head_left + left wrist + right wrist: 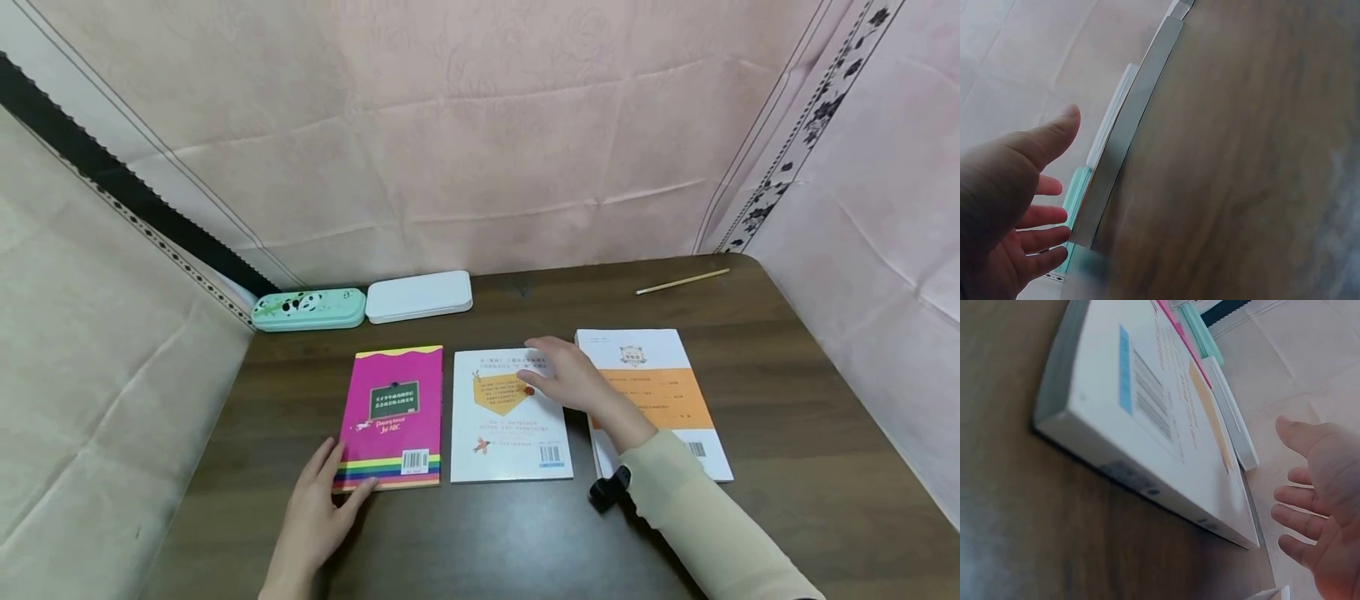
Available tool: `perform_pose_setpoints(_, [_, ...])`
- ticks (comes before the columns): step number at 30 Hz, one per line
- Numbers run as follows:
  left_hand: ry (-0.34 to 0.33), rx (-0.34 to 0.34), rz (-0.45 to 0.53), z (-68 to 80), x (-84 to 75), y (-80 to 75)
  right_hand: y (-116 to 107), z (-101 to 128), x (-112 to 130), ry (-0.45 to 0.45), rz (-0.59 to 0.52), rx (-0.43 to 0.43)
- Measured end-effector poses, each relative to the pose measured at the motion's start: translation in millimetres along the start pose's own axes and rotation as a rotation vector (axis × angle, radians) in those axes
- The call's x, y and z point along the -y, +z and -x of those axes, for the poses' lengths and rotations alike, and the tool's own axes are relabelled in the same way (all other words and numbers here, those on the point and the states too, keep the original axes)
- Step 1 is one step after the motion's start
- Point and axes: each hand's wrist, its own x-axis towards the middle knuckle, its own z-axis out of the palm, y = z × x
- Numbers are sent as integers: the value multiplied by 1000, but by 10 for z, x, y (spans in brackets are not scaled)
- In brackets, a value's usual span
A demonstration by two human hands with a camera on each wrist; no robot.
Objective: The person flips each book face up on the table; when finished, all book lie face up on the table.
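From the head view, three flat glossy paperbacks lie in a row on the dark wood-grain table [787, 400]: the left hand [322, 508], fingers spread, rests at the pink book's [390, 417] near left corner, and the right hand [573, 379] lies flat and open on the white book [506, 433], with bare table in front. In the left wrist view the splayed fingers [1041, 219] sit beside the pink book's thin edge [1129, 131]. In the right wrist view the open palm [1329, 506] hovers over the white book's far end [1166, 419], its square spine near the camera.

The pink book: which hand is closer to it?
Left. The left hand lies at the near left corner of the pink book; the right hand is over the white book beside it.
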Motion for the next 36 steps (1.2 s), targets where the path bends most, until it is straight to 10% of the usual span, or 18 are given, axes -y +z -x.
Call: perform_pose_setpoints(36, [-41, 76, 168, -43, 9, -6, 535, -746, 242, -108, 29, 107])
